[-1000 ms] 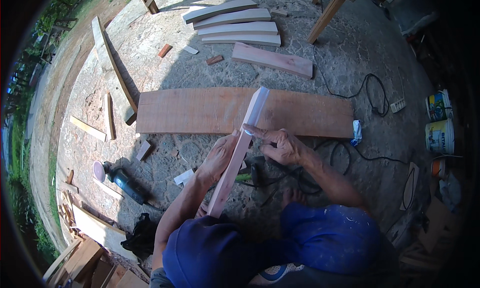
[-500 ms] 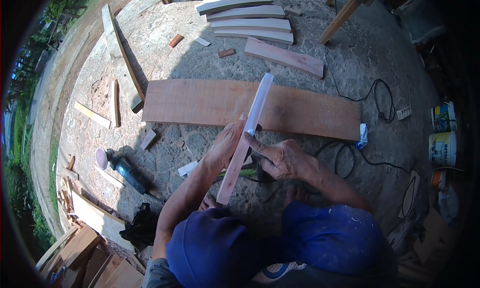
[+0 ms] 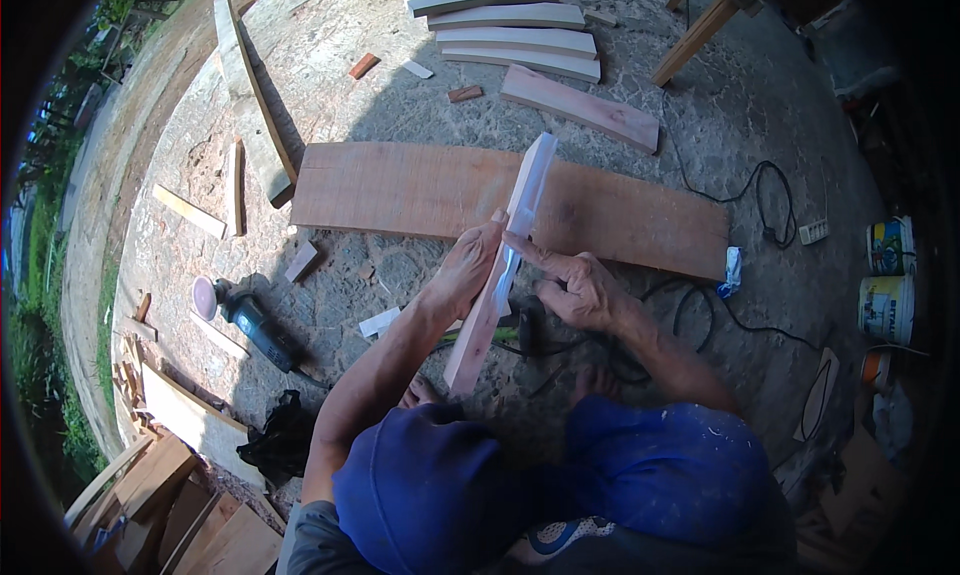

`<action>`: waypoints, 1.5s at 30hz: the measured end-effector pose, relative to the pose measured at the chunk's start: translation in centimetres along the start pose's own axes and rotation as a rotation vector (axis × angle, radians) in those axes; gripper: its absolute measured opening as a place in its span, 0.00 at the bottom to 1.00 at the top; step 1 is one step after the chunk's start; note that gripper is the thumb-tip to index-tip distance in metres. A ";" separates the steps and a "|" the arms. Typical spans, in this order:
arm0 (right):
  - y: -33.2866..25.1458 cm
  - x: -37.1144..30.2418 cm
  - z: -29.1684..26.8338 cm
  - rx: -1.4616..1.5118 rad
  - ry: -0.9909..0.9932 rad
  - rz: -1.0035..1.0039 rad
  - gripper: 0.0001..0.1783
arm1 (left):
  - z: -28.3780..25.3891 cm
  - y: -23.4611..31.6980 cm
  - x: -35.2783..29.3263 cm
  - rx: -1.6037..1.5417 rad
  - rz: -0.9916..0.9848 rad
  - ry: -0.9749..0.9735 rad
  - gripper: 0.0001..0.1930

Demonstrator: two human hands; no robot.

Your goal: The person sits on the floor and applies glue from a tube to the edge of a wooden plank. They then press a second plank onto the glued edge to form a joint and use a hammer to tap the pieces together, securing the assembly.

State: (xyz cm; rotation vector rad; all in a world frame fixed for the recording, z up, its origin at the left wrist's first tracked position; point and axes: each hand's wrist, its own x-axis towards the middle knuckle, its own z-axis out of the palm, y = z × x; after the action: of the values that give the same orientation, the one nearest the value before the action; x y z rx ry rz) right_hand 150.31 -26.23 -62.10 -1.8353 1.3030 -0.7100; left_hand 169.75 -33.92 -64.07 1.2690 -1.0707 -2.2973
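Observation:
A narrow, pale pinkish length of wood [image 3: 477, 342] is held up at a slant in front of me, its far end above a wide board. My left hand [image 3: 470, 267] is closed around its middle from the left side. From the right, my right hand [image 3: 578, 290] reaches toward it with the index finger stretched out, the fingertip against the wood's face. Its other fingers are loosely bent and hold nothing. Beneath the raised wood lies the wide brown board [image 3: 390, 190], flat on the rough concrete.
A teal angle grinder [image 3: 262, 330] with a round disc rests at the left. Curved pale wood pieces [image 3: 515, 40] lie at the far side, beside a pinkish plank [image 3: 585, 110]. Black cable [image 3: 690, 300] loops at the right, near paint buckets [image 3: 886, 310]. Offcuts [image 3: 150, 480] are piled lower left.
The length of wood has rolled in my left hand, so more of its side face shows. My right hand has drawn slightly back, its index finger still at the wood. The view has shifted a little.

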 end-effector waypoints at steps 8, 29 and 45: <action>-2.3 -1.0 2.1 0.308 -0.228 0.217 0.39 | -2.2 -3.2 2.9 0.374 0.624 0.044 0.34; -4.1 -2.3 1.4 0.129 -0.286 -0.043 0.41 | -0.6 1.7 1.3 -0.028 0.112 0.126 0.34; -4.9 -3.1 2.5 0.273 -0.671 -0.224 0.36 | -1.9 1.0 2.0 -0.091 0.114 0.198 0.31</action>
State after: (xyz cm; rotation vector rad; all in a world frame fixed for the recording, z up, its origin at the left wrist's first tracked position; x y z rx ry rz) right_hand 153.80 -21.69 -59.48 -1.7813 0.5454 -0.3084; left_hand 170.10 -36.58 -65.19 1.3315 -0.9349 -2.0628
